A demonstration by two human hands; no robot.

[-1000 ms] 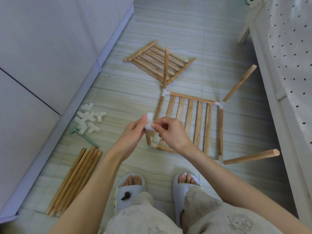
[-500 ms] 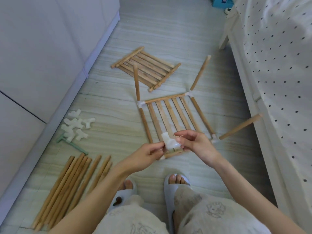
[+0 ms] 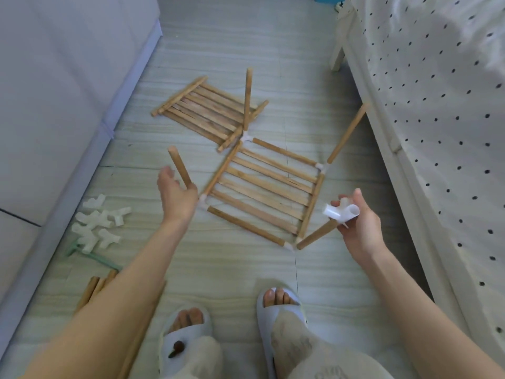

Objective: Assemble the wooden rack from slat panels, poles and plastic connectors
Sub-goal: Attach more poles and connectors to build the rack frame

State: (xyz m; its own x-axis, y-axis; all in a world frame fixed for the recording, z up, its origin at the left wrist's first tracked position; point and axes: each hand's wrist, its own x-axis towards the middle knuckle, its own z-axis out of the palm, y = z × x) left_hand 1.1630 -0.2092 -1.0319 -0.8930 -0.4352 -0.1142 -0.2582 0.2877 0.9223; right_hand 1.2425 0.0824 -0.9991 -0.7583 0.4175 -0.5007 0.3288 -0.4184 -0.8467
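A slat panel (image 3: pixel 262 187) lies on the floor with white connectors at its corners and a pole rising from each. My right hand (image 3: pixel 360 231) pinches a loose white plastic connector (image 3: pixel 341 212) just above the tip of the near right pole (image 3: pixel 314 236). My left hand (image 3: pixel 177 198) is spread beside the near left pole (image 3: pixel 179 168), its thumb side against the pole's lower part; no curled grip shows. A second slat panel (image 3: pixel 202 110) lies flat further back, partly under the far left pole (image 3: pixel 247 99).
Spare white connectors (image 3: pixel 98 222) are heaped at the left by a green tool (image 3: pixel 95 258). Loose poles (image 3: pixel 93 288) lie under my left forearm. A grey cabinet (image 3: pixel 54 105) bounds the left, a dotted bed (image 3: pixel 437 132) the right. My slippered feet (image 3: pixel 278 305) stand close to the frame.
My hands have parted. The left let go of the connector and moved to the near left pole; the right carried the connector to the right. The panel frame has turned on the floor.
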